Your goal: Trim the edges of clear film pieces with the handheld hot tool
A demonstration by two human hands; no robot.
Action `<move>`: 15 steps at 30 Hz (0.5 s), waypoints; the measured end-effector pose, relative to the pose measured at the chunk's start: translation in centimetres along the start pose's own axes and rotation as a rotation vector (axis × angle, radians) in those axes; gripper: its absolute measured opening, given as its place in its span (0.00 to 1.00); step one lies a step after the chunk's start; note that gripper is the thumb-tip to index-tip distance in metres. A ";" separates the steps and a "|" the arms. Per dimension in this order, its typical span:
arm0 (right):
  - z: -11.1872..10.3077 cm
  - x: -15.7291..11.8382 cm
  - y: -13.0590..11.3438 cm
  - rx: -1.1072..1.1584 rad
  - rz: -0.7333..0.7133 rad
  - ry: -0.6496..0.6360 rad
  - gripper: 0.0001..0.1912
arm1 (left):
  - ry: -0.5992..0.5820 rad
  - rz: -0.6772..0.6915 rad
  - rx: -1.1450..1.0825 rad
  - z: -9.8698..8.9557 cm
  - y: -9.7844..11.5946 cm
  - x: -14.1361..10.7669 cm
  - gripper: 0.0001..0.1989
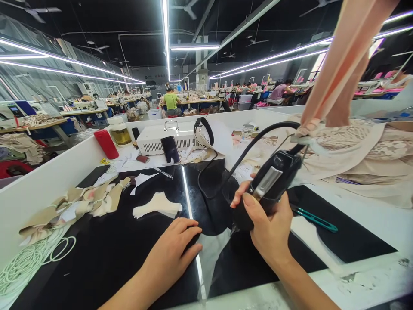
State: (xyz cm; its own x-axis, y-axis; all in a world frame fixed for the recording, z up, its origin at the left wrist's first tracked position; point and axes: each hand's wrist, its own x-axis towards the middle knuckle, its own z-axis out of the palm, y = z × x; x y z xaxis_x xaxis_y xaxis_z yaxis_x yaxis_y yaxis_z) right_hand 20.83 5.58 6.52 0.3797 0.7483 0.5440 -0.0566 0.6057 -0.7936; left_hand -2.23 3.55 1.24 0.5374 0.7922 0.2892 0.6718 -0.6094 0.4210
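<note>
My right hand (269,228) is wrapped round a black handheld power tool (274,176) with a silver plate on its side. Pinkish fabric strips (342,77) tied at the tool's top run upward, and a black cable curves off to the left. The tool's lower tip is beside a thin, sheer grey piece (214,254) on the glossy black board (112,258). My left hand (174,247) lies palm down at that piece's left edge, fingers stretched out. Beyond it sits a cream cut piece (158,206). Another pale piece (312,241) lies right of my right hand.
Teal snips (318,219) lie at the right. Fabric scraps (87,200) and green cord (26,262) are at the left. Behind stand a white box (151,142), a phone (170,149), a red roll (106,144) and a jar (119,131). Lace fabric (364,155) is piled at the right.
</note>
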 end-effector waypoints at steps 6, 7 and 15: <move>0.1 0.0 -0.1 0.002 0.020 -0.002 0.14 | -0.006 -0.023 -0.038 0.1 0.1 0.1 0.14; 0.1 -0.1 -0.2 0.013 0.022 0.002 0.14 | -0.006 -0.028 -0.046 0.1 0.1 0.1 0.13; 0.5 -1.2 -0.8 0.083 0.038 -0.038 0.16 | -0.014 -0.051 -0.091 -0.1 0.7 0.2 0.11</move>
State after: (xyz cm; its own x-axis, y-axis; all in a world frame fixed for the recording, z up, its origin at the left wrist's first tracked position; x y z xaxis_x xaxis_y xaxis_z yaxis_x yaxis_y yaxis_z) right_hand 19.93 4.37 6.68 0.3407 0.7796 0.5254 -0.1468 0.5961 -0.7894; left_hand -1.75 3.27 1.66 0.5110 0.8214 0.2533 0.6499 -0.5621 0.5116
